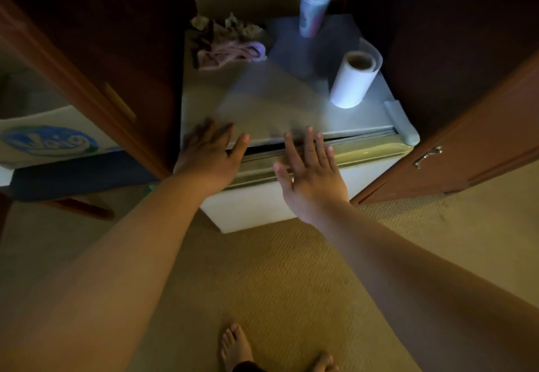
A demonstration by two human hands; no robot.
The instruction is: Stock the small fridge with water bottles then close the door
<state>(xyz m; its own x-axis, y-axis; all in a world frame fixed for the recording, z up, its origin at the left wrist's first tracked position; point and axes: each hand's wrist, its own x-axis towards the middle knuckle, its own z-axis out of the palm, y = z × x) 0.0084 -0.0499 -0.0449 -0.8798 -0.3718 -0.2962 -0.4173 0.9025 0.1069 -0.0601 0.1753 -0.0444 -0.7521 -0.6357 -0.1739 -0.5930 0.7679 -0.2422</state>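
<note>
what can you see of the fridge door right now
The fridge door is pale, smooth and glossy along its top edge. It stands almost shut, with a dark gap to the fridge that is wider at the left and narrows toward the right. The left hand and the right hand are at its top edge, fingers straight. Its lower part faces the carpet.

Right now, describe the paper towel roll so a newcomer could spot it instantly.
Find the small fridge set between the open wooden cabinet doors. On its top, at the front right corner, the paper towel roll stands upright. It is plain white with a cardboard core, nearer the door than the stack of cups behind it, and far from the crumpled cloth at back left.
</note>
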